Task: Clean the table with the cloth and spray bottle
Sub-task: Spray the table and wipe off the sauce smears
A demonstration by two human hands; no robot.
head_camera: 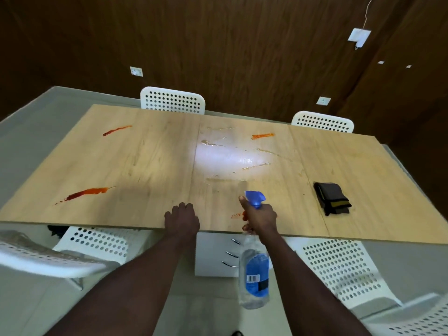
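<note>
My right hand (260,218) grips the neck of a clear spray bottle (254,272) with a blue label and blue nozzle, held over the table's near edge, nozzle pointing away across the table. My left hand (182,220) rests on the light wooden table (150,166) at its near edge, fingers bent over the top. A folded dark cloth (333,198) lies on the table to the right, apart from both hands. Red-orange smears mark the table at near left (87,192), far left (117,130), far centre (262,136), and a small one beside my right hand (236,215). Wet streaks (242,161) glisten at the centre.
White perforated chairs stand at the far side (172,101), (322,122) and the near side (97,241), (339,267). A white drawer unit (215,255) sits under the table. A dark wood-panelled wall rises behind.
</note>
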